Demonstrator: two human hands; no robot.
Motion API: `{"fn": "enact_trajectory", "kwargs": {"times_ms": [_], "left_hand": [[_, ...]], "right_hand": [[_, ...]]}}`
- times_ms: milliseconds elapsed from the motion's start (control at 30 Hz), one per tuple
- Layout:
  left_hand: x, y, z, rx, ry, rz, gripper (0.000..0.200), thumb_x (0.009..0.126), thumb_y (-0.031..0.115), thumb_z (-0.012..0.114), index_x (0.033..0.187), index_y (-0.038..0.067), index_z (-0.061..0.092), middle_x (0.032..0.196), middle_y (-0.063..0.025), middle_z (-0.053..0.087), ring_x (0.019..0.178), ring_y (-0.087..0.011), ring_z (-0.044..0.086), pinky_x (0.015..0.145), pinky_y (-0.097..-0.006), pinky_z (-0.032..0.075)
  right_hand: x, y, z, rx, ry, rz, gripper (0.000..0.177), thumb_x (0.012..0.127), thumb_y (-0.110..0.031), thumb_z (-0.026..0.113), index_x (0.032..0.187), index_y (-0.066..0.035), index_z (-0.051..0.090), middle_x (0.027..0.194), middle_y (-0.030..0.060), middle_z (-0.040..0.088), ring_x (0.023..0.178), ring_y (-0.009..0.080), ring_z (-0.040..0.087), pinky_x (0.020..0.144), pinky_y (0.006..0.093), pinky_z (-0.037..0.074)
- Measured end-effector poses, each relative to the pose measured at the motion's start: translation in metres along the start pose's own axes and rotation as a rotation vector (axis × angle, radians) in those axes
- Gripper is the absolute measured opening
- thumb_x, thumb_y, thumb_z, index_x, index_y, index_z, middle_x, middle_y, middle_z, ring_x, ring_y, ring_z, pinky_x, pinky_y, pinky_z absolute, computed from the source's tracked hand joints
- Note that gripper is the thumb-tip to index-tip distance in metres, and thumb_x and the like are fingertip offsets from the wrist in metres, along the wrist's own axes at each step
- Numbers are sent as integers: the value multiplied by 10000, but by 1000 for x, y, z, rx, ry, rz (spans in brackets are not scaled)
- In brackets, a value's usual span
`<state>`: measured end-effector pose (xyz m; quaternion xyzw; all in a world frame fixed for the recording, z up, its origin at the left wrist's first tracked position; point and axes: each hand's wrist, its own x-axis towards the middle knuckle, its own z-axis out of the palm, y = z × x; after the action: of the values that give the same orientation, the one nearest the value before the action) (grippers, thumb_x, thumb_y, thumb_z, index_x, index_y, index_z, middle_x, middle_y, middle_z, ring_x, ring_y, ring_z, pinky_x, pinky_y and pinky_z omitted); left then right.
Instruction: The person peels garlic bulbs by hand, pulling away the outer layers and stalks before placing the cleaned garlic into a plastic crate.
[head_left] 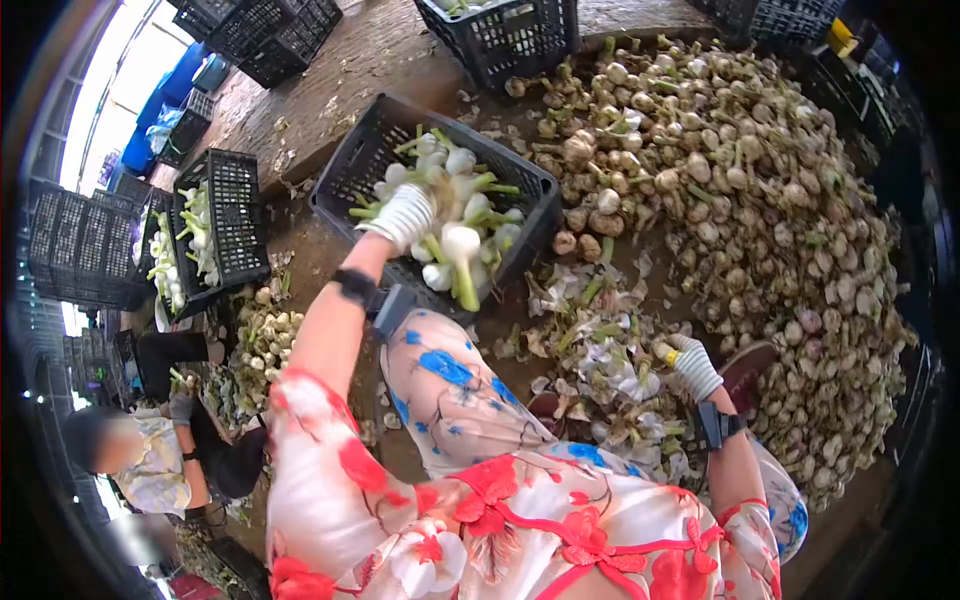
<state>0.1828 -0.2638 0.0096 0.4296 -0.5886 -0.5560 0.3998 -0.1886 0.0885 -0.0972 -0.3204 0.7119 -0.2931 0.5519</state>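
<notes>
In the head view, the left hand (408,213), in a white glove with a ribbed, striped cuff, reaches over a black perforated plastic crate (345,160). Its fingers are blurred among the pale, green-stemmed garlic bulbs (461,245) in that crate; how far open it is, and whether it grips one, I cannot tell. The bulbs lie loosely heaped, their stems pointing different ways.

The right hand (690,362), in a matching glove, is low above a litter of papery garlic skins and cut stems (610,360). Its fingers look partly curled, with a small yellow patch at their tips; I cannot tell whether that is a held object or part of the glove.

A large mound of unpeeled, brownish garlic (740,180) spreads beside the crate and past the right hand. Another black crate (510,40) stands near the mound's far edge. To the left, tilted black crates (235,220) hold more pale, stemmed garlic, and a co-worker in a dark head covering (95,440) sits near a smaller garlic pile (265,335).
</notes>
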Motion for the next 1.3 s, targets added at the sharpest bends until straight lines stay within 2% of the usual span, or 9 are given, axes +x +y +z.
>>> {"fn": "enact_trajectory", "kwargs": {"times_ms": [67,200,400,467,533,600,767,933,1300], "left_hand": [[6,-35,7,1235,5,363,212,831,188,437,967,72,550,721,-112,574,650,-259,563,550,-340,438],[-13,49,48,-144,-189,-190,187,856,228,528,978,95,577,848,1,607,634,-105,549,503,-251,442],[-88,52,197,-655,-932,-535,430,862,283,485,1223,56,425,1296,-106,395,991,-153,499,860,-297,431],[-132,-16,237,1191,-1191,348,481,849,308,479,1284,128,381,1362,-111,309,1147,-200,414,927,-315,374],[-119,-83,240,1519,-943,752,496,818,304,510,1281,171,394,1329,-131,356,1128,-258,451,897,-344,399],[-84,-84,251,1090,-962,-210,461,791,305,497,1208,108,483,1268,-137,445,1116,-320,464,914,-363,389],[-45,-181,244,1062,-183,-482,618,717,298,604,1277,153,386,1229,-223,443,1032,-345,506,855,-388,425],[-16,-221,252,1081,-76,-709,941,748,505,549,1327,-95,114,1284,-240,383,1147,-320,436,932,-360,377],[-62,-223,275,400,-126,-586,632,549,111,764,1080,51,425,1058,-90,512,928,-210,506,799,-328,443]], "right_hand": [[-10,9,-1,13,36,-44,351,824,-194,585,1066,57,545,909,74,621,815,124,536,744,256,433],[-32,6,-12,109,-3,-48,346,822,-196,598,1060,51,554,896,47,614,783,91,508,708,243,434],[-48,-21,-33,184,109,118,294,837,-241,580,923,38,614,705,-12,571,637,81,463,558,263,404],[-30,25,-59,116,222,10,239,843,-207,566,906,17,620,724,14,605,639,85,474,572,262,407],[-44,24,-69,-120,365,-127,219,827,-173,581,915,25,614,761,27,617,663,96,480,604,260,413],[-42,46,-81,42,396,-145,226,803,-161,605,932,23,611,788,32,615,684,108,482,637,258,414],[-28,78,-88,291,484,93,339,824,-283,608,913,45,606,750,-8,561,659,97,431,604,251,382],[-16,105,-88,165,384,210,364,813,-206,611,1045,69,554,940,106,623,834,135,527,747,261,425],[22,17,-40,155,216,-38,340,835,-289,570,968,24,589,815,64,604,692,109,540,621,251,446]]}}
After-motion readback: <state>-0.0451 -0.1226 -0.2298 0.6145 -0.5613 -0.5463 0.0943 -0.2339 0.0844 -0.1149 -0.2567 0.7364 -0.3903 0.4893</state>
